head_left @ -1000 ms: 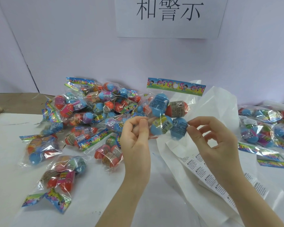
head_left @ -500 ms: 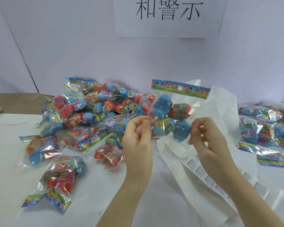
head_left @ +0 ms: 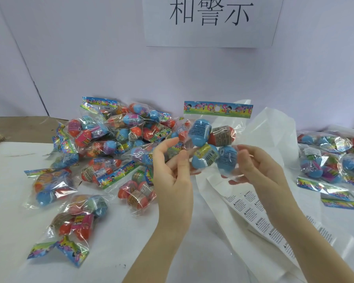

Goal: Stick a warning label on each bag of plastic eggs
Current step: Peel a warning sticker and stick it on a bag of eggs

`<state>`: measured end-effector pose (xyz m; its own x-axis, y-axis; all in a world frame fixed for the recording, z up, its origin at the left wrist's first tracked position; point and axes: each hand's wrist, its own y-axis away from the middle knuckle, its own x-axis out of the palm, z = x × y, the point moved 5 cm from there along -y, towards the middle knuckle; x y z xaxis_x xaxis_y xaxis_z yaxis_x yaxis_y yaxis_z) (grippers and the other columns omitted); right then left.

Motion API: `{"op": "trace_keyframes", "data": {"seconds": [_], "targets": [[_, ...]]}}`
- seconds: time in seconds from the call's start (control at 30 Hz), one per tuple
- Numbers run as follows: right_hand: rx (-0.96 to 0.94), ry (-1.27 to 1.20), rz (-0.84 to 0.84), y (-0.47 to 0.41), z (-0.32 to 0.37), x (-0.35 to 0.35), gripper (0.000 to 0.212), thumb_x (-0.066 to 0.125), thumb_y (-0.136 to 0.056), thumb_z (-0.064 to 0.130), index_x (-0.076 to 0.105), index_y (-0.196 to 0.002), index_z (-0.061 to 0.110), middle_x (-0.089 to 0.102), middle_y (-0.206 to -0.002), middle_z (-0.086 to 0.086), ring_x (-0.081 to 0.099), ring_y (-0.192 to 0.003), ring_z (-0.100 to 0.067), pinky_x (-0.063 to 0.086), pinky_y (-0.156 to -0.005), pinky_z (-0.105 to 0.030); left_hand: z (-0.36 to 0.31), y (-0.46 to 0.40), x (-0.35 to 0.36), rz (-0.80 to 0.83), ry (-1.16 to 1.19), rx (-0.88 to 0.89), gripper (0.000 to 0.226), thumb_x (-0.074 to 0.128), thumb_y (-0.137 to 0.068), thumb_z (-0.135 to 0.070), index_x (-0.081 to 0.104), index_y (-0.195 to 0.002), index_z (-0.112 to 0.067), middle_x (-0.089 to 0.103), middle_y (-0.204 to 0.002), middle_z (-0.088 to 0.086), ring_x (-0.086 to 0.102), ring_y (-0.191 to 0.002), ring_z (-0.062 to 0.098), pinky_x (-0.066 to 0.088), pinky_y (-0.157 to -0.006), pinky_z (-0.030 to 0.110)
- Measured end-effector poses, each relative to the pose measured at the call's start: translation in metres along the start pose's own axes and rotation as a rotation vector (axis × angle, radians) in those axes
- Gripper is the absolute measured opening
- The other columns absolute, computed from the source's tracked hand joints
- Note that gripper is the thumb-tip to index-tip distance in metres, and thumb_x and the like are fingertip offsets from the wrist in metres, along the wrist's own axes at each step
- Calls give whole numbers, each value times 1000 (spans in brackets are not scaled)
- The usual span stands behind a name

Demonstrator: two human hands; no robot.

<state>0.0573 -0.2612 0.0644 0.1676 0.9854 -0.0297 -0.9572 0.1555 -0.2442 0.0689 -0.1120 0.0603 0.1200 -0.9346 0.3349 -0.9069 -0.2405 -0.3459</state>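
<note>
I hold one bag [head_left: 213, 144] upright above the worktop [head_left: 12, 193], its printed header strip uppermost. It is clear plastic and contains three blue eggs and one red egg. Unlabelled bags form a pile [head_left: 114, 139] on the worktop at left; further bags [head_left: 331, 160] lie at right. The label sheet [head_left: 253, 215], printed with rows of warning labels, lies flat below the held bag.

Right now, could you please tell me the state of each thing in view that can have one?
held bag of eggs: lifted upright, header on top
left hand: pinching the bag's left side
right hand: gripping the bag's right side
label sheet: flat on the table, labels left
left pile of bags: heaped
right bags: lying flat
</note>
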Motion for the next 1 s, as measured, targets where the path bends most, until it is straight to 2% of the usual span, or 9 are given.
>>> {"op": "trace_keyframes", "data": {"seconds": [0.07,0.13,0.23,0.3,0.37,0.57,0.7,0.77,1.0], "targets": [[64,-61,60,1,-3,4,52,60,-62,43,60,-107,16,75,-86,3,70,-71,-14,53,-60,-19,-3,2,1,21,-44,66,24,47,-96,-7,51,-100,-30,75,-84,-4,70,-82,7,50,-68,13],[73,-109,89,2,-2,5,44,62,-66,34,64,-104,11,75,-86,-2,70,-71,-17,53,-61,-19,-8,3,3,62,-151,172,21,48,-95,-14,53,-97,-33,73,-89,-5,69,-88,7,51,-72,16],[63,-201,65,1,0,0,32,61,-67,25,67,-95,11,74,-82,-3,69,-66,-17,53,-60,-19,-16,6,7,111,-331,347,23,47,-93,-15,56,-101,-35,67,-99,-16,64,-93,-4,48,-74,9],[53,-236,62,1,2,-3,31,61,-66,25,68,-93,11,74,-81,-3,67,-63,-16,52,-59,-19,-19,6,8,122,-435,446,20,50,-94,-14,59,-106,-27,63,-103,-17,61,-94,-6,45,-74,5],[53,-249,62,0,2,-3,32,61,-66,25,68,-93,10,73,-80,-3,66,-61,-14,52,-58,-19,-19,5,7,105,-507,505,18,55,-92,-12,62,-107,-18,62,-103,-13,60,-93,-1,44,-76,3],[52,-249,87,1,4,0,32,61,-65,23,67,-93,10,72,-77,-4,65,-59,-15,52,-56,-20,-14,2,0,41,-446,358,11,56,-87,-21,59,-90,-31,64,-87,-14,60,-77,2,46,-69,10],[61,-242,80,1,3,0,39,63,-62,25,66,-97,8,72,-79,-5,66,-61,-16,52,-56,-21,-12,-1,-1,39,-492,356,8,56,-87,-22,57,-85,-29,60,-82,-16,59,-75,5,45,-66,8],[63,-236,69,1,3,0,40,63,-62,26,66,-97,8,72,-79,-6,65,-61,-16,52,-56,-21,-13,-2,-1,56,-551,381,4,55,-87,-21,59,-85,-22,58,-81,-16,58,-76,5,43,-67,5],[69,-210,36,1,2,-1,35,63,-65,22,66,-97,9,73,-77,-3,65,-60,-15,52,-57,-20,-7,-3,-2,78,-642,334,25,45,-86,-38,57,-85,-16,55,-79,-11,54,-80,1,40,-65,5]]}}
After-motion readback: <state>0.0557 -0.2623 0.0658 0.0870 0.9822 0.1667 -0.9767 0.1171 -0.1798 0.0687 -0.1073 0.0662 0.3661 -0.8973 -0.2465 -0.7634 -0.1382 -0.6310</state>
